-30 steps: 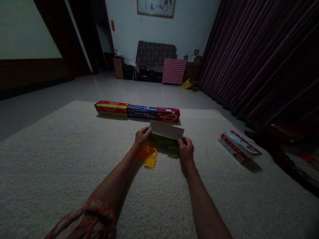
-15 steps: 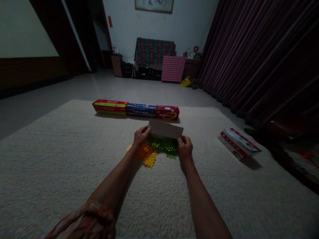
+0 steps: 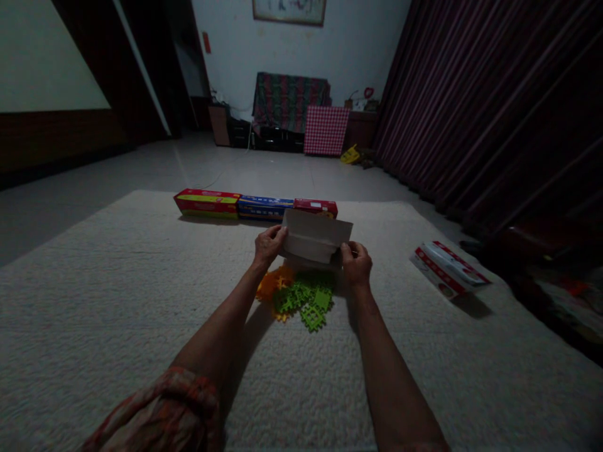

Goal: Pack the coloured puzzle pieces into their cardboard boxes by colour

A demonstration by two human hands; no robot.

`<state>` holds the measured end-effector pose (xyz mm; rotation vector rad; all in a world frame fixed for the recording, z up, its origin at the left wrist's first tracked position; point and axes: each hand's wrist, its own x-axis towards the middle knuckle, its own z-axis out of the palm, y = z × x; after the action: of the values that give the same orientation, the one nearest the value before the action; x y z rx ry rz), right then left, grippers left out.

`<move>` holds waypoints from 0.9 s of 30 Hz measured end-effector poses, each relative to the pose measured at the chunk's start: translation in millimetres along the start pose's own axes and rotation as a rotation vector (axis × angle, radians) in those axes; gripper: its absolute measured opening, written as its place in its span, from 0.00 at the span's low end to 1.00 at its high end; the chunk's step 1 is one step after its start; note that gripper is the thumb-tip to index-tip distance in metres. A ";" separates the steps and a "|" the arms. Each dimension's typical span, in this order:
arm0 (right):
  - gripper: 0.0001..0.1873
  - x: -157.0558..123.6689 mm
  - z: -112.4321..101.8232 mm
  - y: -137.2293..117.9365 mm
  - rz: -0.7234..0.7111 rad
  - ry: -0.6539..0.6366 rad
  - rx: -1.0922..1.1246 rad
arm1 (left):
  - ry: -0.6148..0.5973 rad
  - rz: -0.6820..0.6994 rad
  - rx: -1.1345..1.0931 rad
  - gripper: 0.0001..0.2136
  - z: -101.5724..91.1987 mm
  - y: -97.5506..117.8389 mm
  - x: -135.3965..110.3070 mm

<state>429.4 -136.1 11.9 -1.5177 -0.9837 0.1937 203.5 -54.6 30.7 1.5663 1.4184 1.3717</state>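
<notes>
Between my hands is a pale cardboard box (image 3: 315, 237), tilted so that its plain inside faces me. My left hand (image 3: 271, 243) pinches its left edge, and my right hand (image 3: 357, 262) grips its right edge. Just below the box, a heap of green toothed plastic building pieces (image 3: 311, 298) lies on the quilted mat. Orange-yellow toothed pieces (image 3: 273, 282) lie against the green ones on the left, partly under them. The outer faces of the held box are hidden from me.
A red-and-yellow box (image 3: 207, 204), a blue box (image 3: 266, 208) and a dark red box (image 3: 325, 207) stand in a row at the mat's far side. A red-and-white box (image 3: 450, 270) lies to the right. Purple curtains (image 3: 424, 94) hang beyond it.
Both hands have raised the box and tipped its inside toward me. More green pieces now lie on the mat, spread nearer to me and over some of the yellow ones.
</notes>
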 end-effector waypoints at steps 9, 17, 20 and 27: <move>0.18 24.7 -64.0 -8.8 0.091 -0.001 -0.299 | -0.187 0.006 0.113 0.12 32.3 30.5 -20.7; 0.17 28.1 -120.1 8.6 0.199 0.028 -0.405 | -0.361 -0.041 0.028 0.10 64.2 50.7 -52.8; 0.17 26.7 -142.6 22.9 0.187 0.059 -0.389 | -0.402 -0.029 -0.009 0.10 78.9 59.7 -65.3; 0.19 21.4 -176.9 55.4 0.209 0.065 -0.265 | -0.425 -0.099 -0.129 0.08 107.4 60.4 -81.6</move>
<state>580.4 -245.7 12.9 -1.8596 -0.8221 0.1652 332.9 -125.9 33.3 1.5646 1.1091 0.9767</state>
